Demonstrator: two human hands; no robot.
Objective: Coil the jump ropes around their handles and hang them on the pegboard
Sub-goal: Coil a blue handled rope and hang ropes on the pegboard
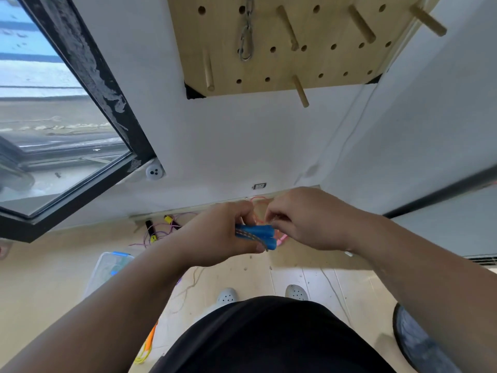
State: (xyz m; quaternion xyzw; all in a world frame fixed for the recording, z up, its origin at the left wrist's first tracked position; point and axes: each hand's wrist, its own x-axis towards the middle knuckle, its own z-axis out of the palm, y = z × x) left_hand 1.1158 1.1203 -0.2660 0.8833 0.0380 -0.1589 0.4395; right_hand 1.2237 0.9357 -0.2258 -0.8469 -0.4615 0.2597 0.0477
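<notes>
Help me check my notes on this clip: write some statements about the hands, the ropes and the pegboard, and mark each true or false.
1. The left hand grips a pair of blue handles. True.
2. The right hand lies flat and open. False: its fingers are curled and seem to pinch a thin pink cord beside the handles.
3. A jump rope already hangs on the pegboard. False: only a metal chain with a snap hook hangs there, and the wooden pegs in view are bare.
4. A purple rope lies loose on the floor by the wall. True.
</notes>
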